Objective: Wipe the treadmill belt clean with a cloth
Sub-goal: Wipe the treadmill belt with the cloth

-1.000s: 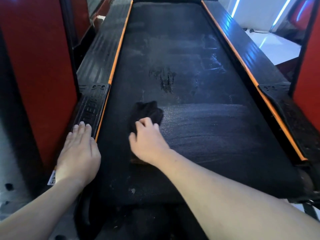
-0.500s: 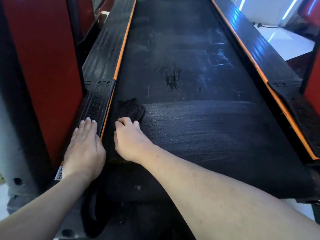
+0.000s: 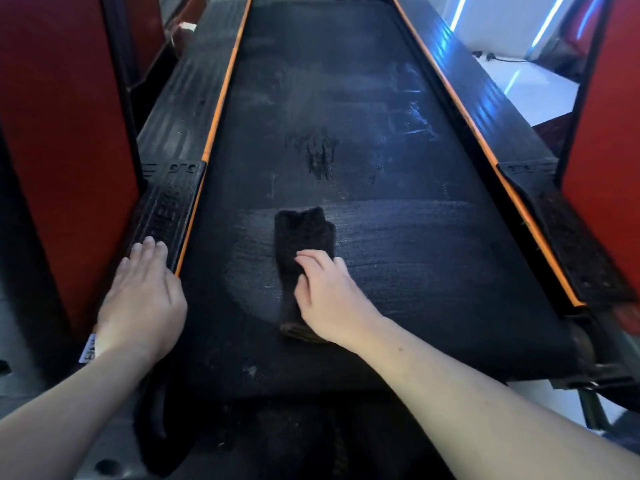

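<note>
Now the right hand point(image 3: 329, 296) and the black cloth point(image 3: 298, 233) sit near the middle of the treadmill belt point(image 3: 415, 254), at lower centre of the frame. Half a second ago they were at the belt's left edge, beside the orange strip point(image 3: 214, 133). The right hand's bent fingers clutch the cloth and press it down. The left hand point(image 3: 145, 303) stays flat, fingers straight, on the left side rail point(image 3: 166, 209). The cloth lies folded long and narrow. Around it the belt looks darker, and farther up it is dusty grey.
</note>
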Motion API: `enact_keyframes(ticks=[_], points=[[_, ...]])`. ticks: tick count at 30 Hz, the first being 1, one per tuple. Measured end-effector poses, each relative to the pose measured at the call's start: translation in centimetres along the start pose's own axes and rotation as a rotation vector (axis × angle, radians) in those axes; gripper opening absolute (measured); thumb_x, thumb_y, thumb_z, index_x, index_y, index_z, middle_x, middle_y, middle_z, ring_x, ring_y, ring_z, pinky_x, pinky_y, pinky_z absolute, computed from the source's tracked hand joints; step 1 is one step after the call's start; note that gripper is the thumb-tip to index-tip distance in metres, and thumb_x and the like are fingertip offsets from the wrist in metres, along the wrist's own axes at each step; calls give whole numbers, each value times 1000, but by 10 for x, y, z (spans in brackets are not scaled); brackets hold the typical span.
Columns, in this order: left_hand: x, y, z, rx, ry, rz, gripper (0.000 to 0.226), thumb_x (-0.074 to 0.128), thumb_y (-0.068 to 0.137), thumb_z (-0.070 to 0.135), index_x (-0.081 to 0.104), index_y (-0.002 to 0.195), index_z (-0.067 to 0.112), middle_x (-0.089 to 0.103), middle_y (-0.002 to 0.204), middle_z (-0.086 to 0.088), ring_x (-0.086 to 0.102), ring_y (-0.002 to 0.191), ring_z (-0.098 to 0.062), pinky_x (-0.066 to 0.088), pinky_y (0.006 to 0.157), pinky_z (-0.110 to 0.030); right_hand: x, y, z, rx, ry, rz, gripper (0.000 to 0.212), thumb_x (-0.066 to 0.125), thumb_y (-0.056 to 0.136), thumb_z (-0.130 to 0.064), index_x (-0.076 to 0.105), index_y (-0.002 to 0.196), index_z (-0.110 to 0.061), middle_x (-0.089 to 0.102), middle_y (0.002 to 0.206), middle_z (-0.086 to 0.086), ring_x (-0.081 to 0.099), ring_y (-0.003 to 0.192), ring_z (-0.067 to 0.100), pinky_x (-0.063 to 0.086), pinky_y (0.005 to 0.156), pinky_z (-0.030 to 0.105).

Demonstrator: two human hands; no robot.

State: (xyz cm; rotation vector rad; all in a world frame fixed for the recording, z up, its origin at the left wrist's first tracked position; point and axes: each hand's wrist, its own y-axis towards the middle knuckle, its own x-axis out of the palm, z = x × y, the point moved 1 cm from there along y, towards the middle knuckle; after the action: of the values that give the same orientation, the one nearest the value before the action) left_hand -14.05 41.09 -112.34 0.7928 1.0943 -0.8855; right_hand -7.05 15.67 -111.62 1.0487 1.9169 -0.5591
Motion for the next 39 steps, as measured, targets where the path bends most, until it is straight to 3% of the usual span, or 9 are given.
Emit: enact_keyframes(ticks=[8,14,19,25,27,30,33,37,39], points=[[-1,0,2,0,2,13,53,29,100,15,30,151,0,22,162,-12,13,151,-21,4,123,-33,-61,-53,87,99,-162,52,44,41,101,-26,50,141,-10,45,145,-2,47,118,19,41,109,37],[1,1,0,15,5,21,53,31,99,14,30,150,-2,22,161,-14,14,151,-23,5,123,-34,-108,-86,165,289,-308,125,38,52,93,-14,59,129,-3,54,136,9,56,103,36,46,100,48],[4,1,-1,27,2,52,54,29,98,16,31,150,-2,23,161,-14,14,151,-24,6,123,-36,-139,-97,189,359,-391,26,42,44,100,-17,48,140,-5,42,148,5,48,119,34,38,107,44],[11,5,-5,59,65,79,70,17,88,30,35,146,-5,29,157,-21,21,148,-33,12,122,-42,-143,-96,189,454,-286,-10,44,35,104,-23,38,147,-14,30,154,-2,35,132,29,32,111,41],[12,5,-4,150,149,75,69,20,86,25,37,144,-9,31,154,-26,25,145,-39,14,121,-46,-140,-90,184,537,-182,63,41,36,104,-28,42,143,-17,34,151,-1,34,133,29,32,110,42],[9,2,5,467,285,36,65,25,83,9,35,145,-11,29,154,-30,27,143,-46,19,120,-53,-130,-84,176,586,-196,152,48,49,99,-42,43,140,-19,38,146,4,39,127,34,35,107,45],[7,6,25,680,309,4,67,25,81,5,37,146,-7,31,155,-24,33,142,-41,28,117,-52,-126,-79,175,562,-213,187,50,53,98,-33,38,144,-23,38,146,3,39,127,31,39,106,46],[25,24,64,477,166,23,57,31,92,15,40,142,-10,40,149,-26,37,140,-39,29,117,-49,-128,-62,179,501,-182,232,52,51,98,-28,39,148,-21,39,145,4,38,130,29,37,110,46],[39,30,79,363,64,36,53,30,100,19,36,145,-9,34,154,-25,29,145,-36,20,121,-45,-128,-50,184,496,-193,235,54,49,99,-29,36,150,-20,37,147,4,37,129,30,35,111,45]])
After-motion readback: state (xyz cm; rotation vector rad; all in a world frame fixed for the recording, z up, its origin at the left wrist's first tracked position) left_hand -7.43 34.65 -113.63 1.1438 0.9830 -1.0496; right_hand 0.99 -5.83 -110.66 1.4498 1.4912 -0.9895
